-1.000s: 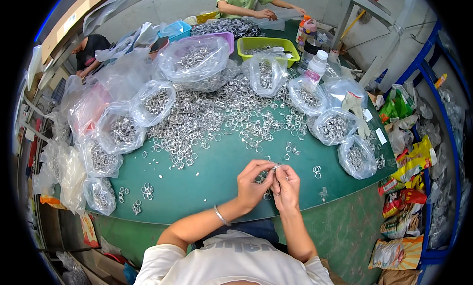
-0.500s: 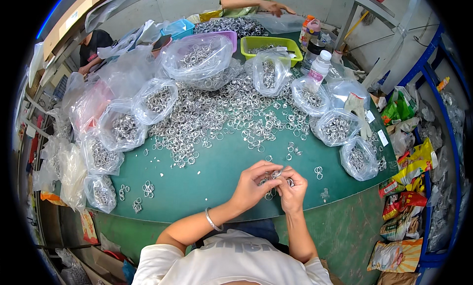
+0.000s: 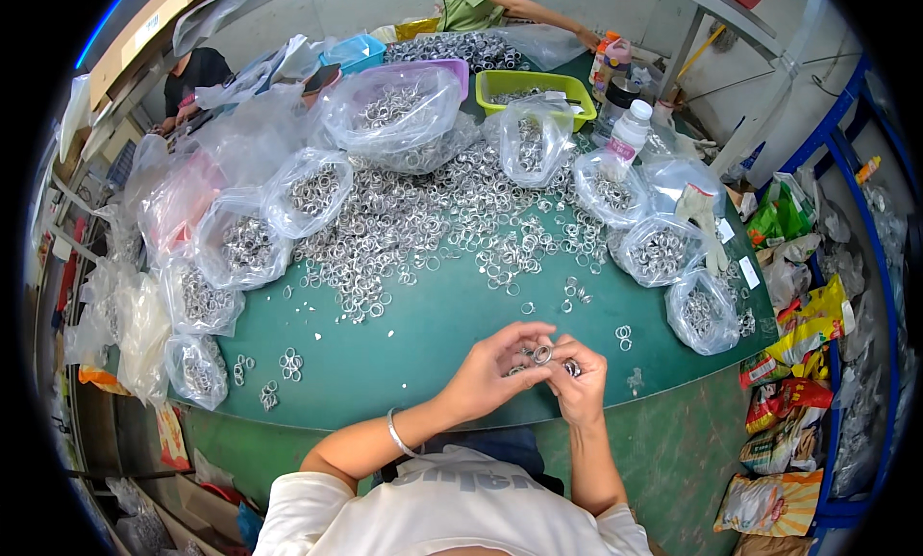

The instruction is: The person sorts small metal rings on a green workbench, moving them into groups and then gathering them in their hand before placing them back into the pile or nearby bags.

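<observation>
Over the near edge of the green table [image 3: 423, 354], my two hands are close together. My left hand [image 3: 488, 373] cups several silver rings, its fingers curled around them. Between the fingertips of both hands, one silver ring [image 3: 543, 354] stands up with its round opening showing. My right hand [image 3: 583, 381] pinches at that ring and has more rings [image 3: 573, 367] tucked in its fingers, partly hidden. Beyond my hands lies a wide heap of loose silver rings [image 3: 385, 234]. A small cluster of rings [image 3: 624, 338] is to the right of my right hand.
Open plastic bags of rings line both sides, such as one at left [image 3: 248, 245] and one at right [image 3: 700, 312]. A green basket [image 3: 536, 80], a purple basin [image 3: 460, 72] and a white-capped bottle [image 3: 630, 128] stand farther back. Across the table a person in green [image 3: 471, 3] reaches rightward.
My fingers have shifted, and a ring now shows clearly between them. The person across has stretched an arm right toward the bottles.
</observation>
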{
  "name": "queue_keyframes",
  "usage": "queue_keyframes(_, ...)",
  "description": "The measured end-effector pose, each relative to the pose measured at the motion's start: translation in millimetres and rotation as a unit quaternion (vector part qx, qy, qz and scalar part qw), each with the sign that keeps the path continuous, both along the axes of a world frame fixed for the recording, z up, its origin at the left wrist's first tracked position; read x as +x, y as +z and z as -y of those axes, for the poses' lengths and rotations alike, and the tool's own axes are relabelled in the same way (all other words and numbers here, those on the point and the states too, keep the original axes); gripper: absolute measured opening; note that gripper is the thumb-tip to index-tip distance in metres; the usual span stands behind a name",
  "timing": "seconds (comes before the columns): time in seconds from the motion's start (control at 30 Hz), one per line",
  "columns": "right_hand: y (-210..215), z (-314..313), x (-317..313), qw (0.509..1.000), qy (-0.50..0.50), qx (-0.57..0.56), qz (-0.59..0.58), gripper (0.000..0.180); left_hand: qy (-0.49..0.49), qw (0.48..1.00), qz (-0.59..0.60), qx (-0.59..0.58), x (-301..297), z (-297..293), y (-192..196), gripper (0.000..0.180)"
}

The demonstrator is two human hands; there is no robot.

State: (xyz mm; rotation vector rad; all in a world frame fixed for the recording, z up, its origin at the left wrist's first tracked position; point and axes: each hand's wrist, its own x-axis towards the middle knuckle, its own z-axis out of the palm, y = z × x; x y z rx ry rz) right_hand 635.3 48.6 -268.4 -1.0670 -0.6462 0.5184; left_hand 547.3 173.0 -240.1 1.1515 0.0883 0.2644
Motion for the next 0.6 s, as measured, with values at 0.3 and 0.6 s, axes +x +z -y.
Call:
queue_keyframes(0.3,8.6,11.2,-1.4,0.992,0.060,0.001,-0.110,0.009,0.013,0.981,-0.015,0.193,-6.1,-5.5,12.2,0.029)
queue_keyframes(0.6,11.0,7.0,-12.4,0.972,0.087,0.080,-0.202,0.009,0.026,0.994,-0.002,0.110,-12.8,0.8,13.0,0.028)
